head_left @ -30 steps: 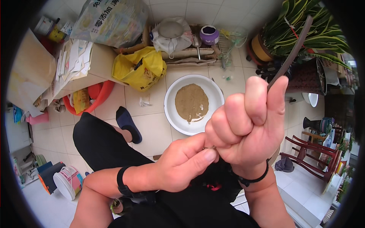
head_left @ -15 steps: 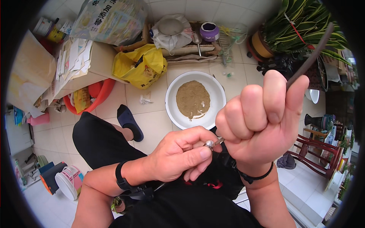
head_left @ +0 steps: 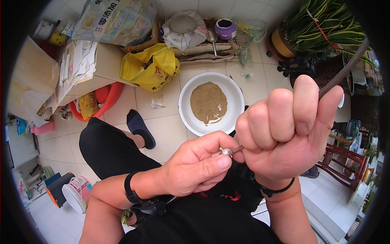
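Note:
A thin dark brown rod (head_left: pixel 347 67) passes through my right hand (head_left: pixel 280 132), whose fingers are curled round it in a fist. Its long end rises to the upper right. At the lower end, a short stretch shows between my hands beside a small silvery metal piece (head_left: pixel 226 151). My left hand (head_left: pixel 197 166) pinches this piece between thumb and forefinger. How the piece joins the rod is hard to make out. On the tiled floor beyond my hands is a white basin (head_left: pixel 237 110) with a wet brown paste-like mass (head_left: pixel 208 101) in it.
A yellow plastic bag (head_left: pixel 152 73) and a red tub (head_left: pixel 115 97) stand to the left. Along the wall are a sieve (head_left: pixel 182 24), a metal scoop (head_left: pixel 212 37) and a purple jar (head_left: pixel 226 29). A potted plant (head_left: pixel 284 42) is at the far right.
Both hands have shifted slightly right in the view, with the rod and metal piece still held. My right hand appears slightly larger, and its rod end reaches further right.

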The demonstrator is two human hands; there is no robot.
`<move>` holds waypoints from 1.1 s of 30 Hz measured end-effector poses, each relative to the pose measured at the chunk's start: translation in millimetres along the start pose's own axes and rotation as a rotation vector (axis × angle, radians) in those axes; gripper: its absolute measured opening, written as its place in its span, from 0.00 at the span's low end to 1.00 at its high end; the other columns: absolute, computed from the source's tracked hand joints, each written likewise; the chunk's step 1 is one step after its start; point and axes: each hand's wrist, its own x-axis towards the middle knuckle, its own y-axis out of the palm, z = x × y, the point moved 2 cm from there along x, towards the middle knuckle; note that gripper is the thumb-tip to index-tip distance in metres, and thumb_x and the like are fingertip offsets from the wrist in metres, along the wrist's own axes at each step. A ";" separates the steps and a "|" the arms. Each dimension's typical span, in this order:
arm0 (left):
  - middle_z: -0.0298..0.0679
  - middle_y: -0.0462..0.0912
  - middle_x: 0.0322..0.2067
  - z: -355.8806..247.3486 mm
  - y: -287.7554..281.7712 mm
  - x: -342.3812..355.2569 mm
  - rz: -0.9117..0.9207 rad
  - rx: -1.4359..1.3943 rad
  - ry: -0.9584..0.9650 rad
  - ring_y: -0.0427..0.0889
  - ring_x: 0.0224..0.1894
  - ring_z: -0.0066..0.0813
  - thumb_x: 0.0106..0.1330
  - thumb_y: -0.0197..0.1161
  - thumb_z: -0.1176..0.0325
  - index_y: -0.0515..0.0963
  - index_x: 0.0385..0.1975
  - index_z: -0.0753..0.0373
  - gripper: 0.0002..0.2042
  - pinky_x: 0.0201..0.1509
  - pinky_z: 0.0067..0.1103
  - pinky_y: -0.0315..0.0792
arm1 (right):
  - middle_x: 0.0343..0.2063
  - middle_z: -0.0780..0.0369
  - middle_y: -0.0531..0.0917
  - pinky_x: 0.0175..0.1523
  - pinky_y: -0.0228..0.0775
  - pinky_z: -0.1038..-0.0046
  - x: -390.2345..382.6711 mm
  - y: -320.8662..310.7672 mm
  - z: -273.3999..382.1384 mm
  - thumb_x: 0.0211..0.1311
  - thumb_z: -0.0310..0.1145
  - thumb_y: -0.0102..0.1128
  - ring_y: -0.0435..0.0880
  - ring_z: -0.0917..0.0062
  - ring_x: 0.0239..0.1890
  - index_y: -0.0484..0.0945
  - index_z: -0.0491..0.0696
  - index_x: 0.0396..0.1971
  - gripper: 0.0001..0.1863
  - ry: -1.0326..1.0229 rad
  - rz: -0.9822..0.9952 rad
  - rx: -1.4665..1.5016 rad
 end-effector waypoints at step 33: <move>0.37 0.80 0.36 13.4 6.9 -8.1 -0.139 0.419 0.167 0.76 0.34 0.21 0.82 0.46 0.68 0.74 0.51 0.69 0.12 0.40 0.20 0.72 | 0.13 0.70 0.57 0.18 0.39 0.75 -0.6 0.2 -17.5 0.82 0.60 0.17 0.45 0.83 0.14 0.57 0.55 0.26 0.30 0.069 -0.001 0.189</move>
